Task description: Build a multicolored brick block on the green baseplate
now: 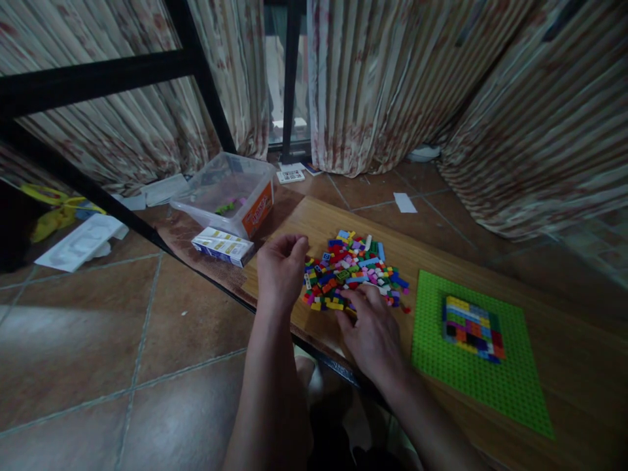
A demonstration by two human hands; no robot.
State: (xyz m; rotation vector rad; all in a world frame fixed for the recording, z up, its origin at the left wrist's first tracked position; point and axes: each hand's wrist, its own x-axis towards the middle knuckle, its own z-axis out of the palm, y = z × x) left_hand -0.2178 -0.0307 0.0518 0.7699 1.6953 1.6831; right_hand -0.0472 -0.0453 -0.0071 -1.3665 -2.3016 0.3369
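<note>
A loose pile of small toy building bricks (350, 265) in many colours lies on the wooden board. At its left edge, my left hand (280, 268) is raised with the fingers curled closed; whatever they may hold is hidden. My right hand (370, 327) reaches into the near edge of the pile, its thumb and forefinger apart beside some yellow bricks (334, 305). On the right lies a green studded baseplate (426, 353), with a multicoloured block of joined bricks (473, 327) built up on it.
A clear plastic tub (220, 190) with an orange label holds a few pieces at the back left. In front of it lies a blue and white box (223, 246). A black metal frame (122, 209) runs along the left. Patterned curtains (392, 78) hang behind.
</note>
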